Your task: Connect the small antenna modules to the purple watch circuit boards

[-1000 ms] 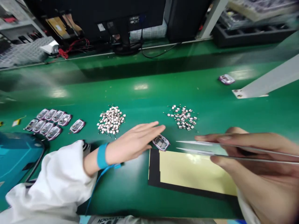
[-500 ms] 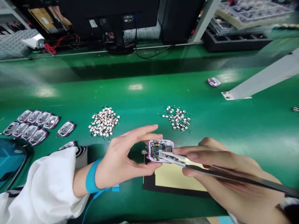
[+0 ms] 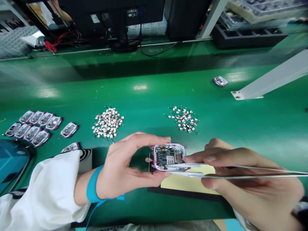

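Note:
A small device casing [image 3: 169, 156] with an exposed circuit board is gripped at its top and bottom edges by my left hand [image 3: 130, 165], which wears a blue wristband. A round metal part [image 3: 148, 159] on a red wire sticks out at the casing's left. My right hand [image 3: 247, 179] pinches white-tipped tweezers [image 3: 194, 175], their tips slightly apart at the casing's lower edge. Its fingertips are close to the casing's right side. Beneath lies a yellow sheet [image 3: 192, 183] on a black mat [image 3: 178, 192].
Two piles of small metal parts [image 3: 108, 123] [image 3: 185, 119] lie beyond my hands on the green table [image 3: 144, 99]. Several open casings [image 3: 40, 138] sit at the left; another casing [image 3: 220, 81] is near the slanted white post [image 3: 271, 78]. A monitor [image 3: 115, 16] stands behind.
The tweezer tips have moved from the middle of the board down to the casing's lower edge. The left fingers have shifted slightly, and more of the board shows.

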A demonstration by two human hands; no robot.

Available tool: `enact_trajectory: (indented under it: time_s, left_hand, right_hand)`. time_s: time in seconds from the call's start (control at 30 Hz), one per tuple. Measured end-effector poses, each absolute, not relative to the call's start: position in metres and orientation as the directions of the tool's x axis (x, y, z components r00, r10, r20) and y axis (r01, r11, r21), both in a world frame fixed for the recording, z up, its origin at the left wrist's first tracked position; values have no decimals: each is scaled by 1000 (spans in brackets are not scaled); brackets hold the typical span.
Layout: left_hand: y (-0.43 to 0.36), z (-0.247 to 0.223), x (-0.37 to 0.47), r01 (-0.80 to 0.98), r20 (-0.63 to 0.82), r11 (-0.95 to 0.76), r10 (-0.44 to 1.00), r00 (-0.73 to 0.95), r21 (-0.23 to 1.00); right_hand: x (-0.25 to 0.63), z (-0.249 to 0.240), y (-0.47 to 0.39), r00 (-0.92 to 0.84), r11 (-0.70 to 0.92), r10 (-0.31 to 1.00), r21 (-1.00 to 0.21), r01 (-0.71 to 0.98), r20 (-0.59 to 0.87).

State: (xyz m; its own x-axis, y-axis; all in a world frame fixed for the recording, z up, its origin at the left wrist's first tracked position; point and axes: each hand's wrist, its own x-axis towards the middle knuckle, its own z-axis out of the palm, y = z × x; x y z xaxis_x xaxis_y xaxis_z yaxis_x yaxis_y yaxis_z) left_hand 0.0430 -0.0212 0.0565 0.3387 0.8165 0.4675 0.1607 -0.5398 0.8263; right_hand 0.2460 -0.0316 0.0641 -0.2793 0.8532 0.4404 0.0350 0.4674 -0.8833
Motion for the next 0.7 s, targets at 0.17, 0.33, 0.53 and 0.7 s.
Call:
enact_trajectory:
  time_s: [0.17, 0.33, 0.53, 0.7]
  left_hand:
    - [-17, 58, 42, 132, 581, -664, 719, 381, 736]
    - [-16, 68, 42, 206, 612, -749, 642, 462, 630]
    - [-16, 72, 41, 242, 545, -703, 685, 483, 669]
    - [-16, 71, 40, 237, 579, -719, 676, 456, 653]
  right_hand:
    - [246, 61, -34, -228, 448, 874, -893, 32, 430]
    - [244, 60, -35, -172, 440, 889, -895, 69, 424]
    - [244, 64, -31, -253, 392, 886, -919, -39, 388]
    - [244, 63, -32, -227, 420, 882, -907, -18, 413]
